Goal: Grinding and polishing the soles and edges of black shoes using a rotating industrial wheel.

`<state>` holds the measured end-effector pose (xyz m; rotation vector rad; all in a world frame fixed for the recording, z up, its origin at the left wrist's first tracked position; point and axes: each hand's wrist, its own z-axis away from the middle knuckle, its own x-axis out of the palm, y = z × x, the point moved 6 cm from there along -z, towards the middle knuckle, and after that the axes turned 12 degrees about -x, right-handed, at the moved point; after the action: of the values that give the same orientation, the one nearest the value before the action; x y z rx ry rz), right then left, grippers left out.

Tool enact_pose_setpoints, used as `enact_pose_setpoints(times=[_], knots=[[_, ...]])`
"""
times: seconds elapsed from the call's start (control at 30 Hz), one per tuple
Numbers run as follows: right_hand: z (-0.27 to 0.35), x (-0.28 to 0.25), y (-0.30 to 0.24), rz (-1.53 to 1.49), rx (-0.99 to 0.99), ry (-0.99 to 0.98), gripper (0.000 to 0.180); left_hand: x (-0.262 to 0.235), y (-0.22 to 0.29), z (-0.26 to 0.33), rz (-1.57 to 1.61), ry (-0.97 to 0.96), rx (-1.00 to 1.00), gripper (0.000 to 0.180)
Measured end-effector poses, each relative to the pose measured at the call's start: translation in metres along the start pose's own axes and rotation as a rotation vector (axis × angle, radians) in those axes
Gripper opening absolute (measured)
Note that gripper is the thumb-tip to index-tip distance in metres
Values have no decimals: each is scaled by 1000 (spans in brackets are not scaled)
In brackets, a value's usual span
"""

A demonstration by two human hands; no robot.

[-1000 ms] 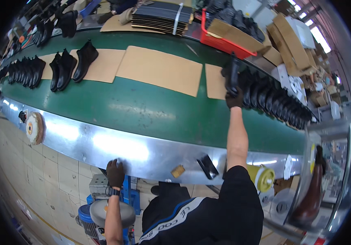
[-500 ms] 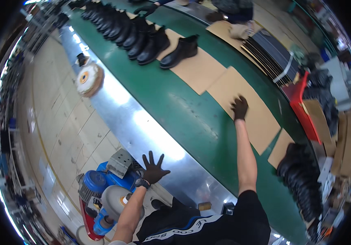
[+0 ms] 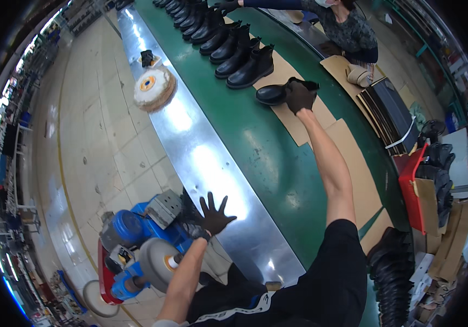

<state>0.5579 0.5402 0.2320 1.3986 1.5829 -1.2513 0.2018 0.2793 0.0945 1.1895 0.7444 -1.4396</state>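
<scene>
My right hand, in a dark glove, reaches far forward over the bench. Its fingers close round the shaft of a black ankle boot, whose toe points left above the brown cardboard. The hand covers the middle of this boot. Beyond it a row of similar black boots stretches away along the green bench top. My left hand, gloved too, is open with its fingers spread, over the shiny metal edge strip, holding nothing.
A blue machine with a grey wheel stands low at the left, beside my left forearm. A round buffing wheel lies on the metal strip. More boots line the right. Across the bench a co-worker reaches toward the row.
My right hand has moved forward from the bare cardboard and taken hold of a boot. The view has shifted. My left hand stays spread over the metal strip.
</scene>
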Motion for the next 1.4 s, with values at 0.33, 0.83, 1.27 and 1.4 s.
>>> enact_pose_setpoints(times=[0.33, 0.83, 1.27, 1.4], knots=[[241, -190, -153, -874, 277, 95, 21, -164, 31, 21, 1958, 153, 282, 68], [580, -162, -263, -2051, 1332, -248, 49, 47, 14, 245, 2540, -757, -805, 39], [618, -69, -376, -1960, 1417, -594, 25, 58, -101, 262, 2688, -294, -984, 62], [596, -10, -392, -1916, 1290, -527, 29, 129, -120, 200, 2783, -460, -640, 66]])
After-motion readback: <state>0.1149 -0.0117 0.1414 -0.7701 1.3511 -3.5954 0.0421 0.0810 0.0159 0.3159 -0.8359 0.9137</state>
